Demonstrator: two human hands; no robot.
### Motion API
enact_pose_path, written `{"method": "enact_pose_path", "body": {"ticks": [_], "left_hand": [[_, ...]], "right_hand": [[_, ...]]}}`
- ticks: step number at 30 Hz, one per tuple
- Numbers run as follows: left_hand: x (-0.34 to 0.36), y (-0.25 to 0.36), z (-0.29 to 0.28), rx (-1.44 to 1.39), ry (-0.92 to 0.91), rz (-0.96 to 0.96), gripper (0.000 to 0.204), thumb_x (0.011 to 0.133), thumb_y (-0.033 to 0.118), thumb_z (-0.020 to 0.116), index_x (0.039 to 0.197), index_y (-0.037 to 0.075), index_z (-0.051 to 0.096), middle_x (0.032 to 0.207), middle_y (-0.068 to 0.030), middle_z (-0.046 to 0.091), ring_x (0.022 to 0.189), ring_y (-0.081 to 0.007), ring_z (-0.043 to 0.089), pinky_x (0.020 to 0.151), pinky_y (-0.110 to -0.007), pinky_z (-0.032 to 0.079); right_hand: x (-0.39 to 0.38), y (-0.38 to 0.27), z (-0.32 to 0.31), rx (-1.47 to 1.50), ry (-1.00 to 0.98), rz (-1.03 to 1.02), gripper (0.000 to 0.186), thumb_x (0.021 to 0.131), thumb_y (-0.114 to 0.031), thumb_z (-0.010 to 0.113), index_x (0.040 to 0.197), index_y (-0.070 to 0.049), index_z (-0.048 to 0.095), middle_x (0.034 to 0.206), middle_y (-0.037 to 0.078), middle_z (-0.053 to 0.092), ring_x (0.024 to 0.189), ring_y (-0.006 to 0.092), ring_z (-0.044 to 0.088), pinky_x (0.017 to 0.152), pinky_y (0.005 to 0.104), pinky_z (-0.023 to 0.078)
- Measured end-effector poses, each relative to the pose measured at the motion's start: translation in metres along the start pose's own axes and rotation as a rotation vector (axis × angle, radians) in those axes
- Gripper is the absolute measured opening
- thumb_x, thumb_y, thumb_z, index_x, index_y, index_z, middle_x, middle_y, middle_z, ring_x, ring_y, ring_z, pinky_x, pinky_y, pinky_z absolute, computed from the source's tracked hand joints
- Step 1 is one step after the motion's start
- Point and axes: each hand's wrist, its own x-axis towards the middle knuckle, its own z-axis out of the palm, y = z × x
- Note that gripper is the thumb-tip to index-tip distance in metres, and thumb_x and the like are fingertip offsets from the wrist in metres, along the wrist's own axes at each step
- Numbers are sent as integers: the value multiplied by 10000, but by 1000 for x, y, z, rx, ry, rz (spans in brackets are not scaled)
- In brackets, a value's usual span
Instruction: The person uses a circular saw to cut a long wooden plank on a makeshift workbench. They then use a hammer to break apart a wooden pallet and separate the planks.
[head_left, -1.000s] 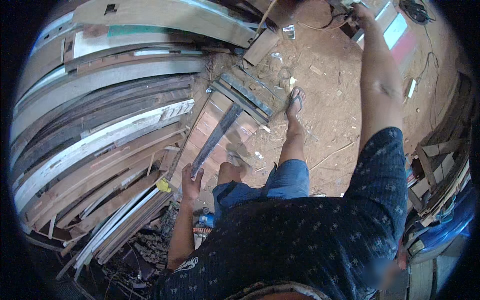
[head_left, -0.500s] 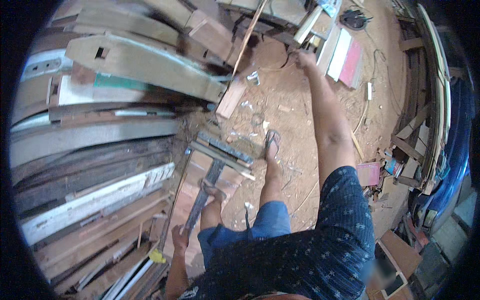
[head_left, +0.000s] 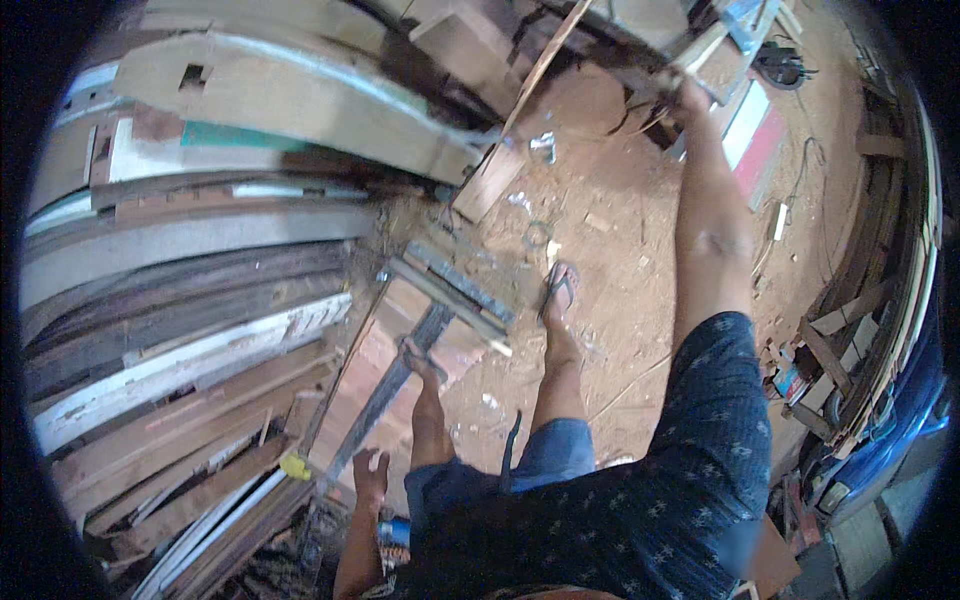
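Note:
My left hand (head_left: 371,475) hangs beside the lower end of a wooden panel (head_left: 350,400), its fingers apart and nothing seen in them. A long dark strip (head_left: 385,385) runs down the panel, and my left sandalled foot (head_left: 420,358) rests on it. Crosswise at the panel's far end lie narrow wooden battens (head_left: 455,290). My right arm stretches far forward. My right hand (head_left: 690,97) is at the edge of a cluttered wooden stand (head_left: 715,60), near a thin cord. Blur and shadow hide its fingers and anything they may hold.
Stacked boards (head_left: 190,260) fill the left side. A short wooden block (head_left: 490,183) and scraps lie on the dirt floor. A dark power tool (head_left: 782,65) with a cord sits at the far right. Timber pieces (head_left: 845,320) and a blue cover (head_left: 900,410) line the right.
My left hand has come off the lower end of the dark strip. The view has shifted, and my right hand stays stretched forward beside the stand.

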Motion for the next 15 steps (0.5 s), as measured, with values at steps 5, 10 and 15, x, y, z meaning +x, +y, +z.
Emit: {"method": "enact_pose_path", "body": {"ticks": [5,10,15], "left_hand": [[21,-3,-18,-13,49,100,410,901,344,710,1118,0,656,1209,-234,598,1180,-367,543,997,-435,445],[61,-18,-40,-136,78,171,401,907,291,694,1170,-3,621,1192,-221,601,1140,-365,567,998,-429,443],[136,-92,-54,-67,-35,388,411,900,336,691,1146,11,638,1252,-221,575,1216,-369,522,1033,-432,424]], "right_hand": [[-98,-53,7,113,47,-114,330,964,-290,548,1137,-8,540,991,139,602,866,267,613,753,395,534],[-340,77,4,-10,179,-196,396,966,-283,558,1236,5,525,967,105,634,838,264,625,786,433,528],[-558,128,98,226,273,136,235,926,-215,622,1048,-32,542,855,91,594,728,173,601,664,317,545]]}}
